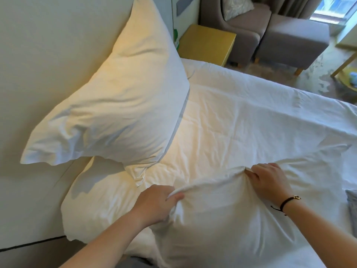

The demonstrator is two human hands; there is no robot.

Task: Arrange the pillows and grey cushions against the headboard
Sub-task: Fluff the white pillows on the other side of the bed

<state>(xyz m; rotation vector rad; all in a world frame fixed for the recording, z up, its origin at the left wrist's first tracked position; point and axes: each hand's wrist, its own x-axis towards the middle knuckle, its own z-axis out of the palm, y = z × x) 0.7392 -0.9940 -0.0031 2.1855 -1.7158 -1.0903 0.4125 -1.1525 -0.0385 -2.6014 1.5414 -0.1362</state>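
A large white pillow (pixel 119 97) leans upright against the cream headboard (pixel 48 55) at the far side of the bed. A second white pillow (pixel 100 206) lies flat at the headboard's base, below the first. A third white pillow (pixel 222 219) lies on the bed in front of me. My left hand (pixel 156 204) pinches this pillow's near-left top edge. My right hand (pixel 270 182), with a dark bracelet on its wrist, grips its top right corner. A bit of a grey cushion (pixel 351 206) shows at the right edge.
The white duvet (pixel 260 113) covers the bed. Beyond the bed stand a yellow bedside table (pixel 206 43), a grey armchair (pixel 241 26) with a patterned cushion and a grey footstool (pixel 293 41). A window is at the top right.
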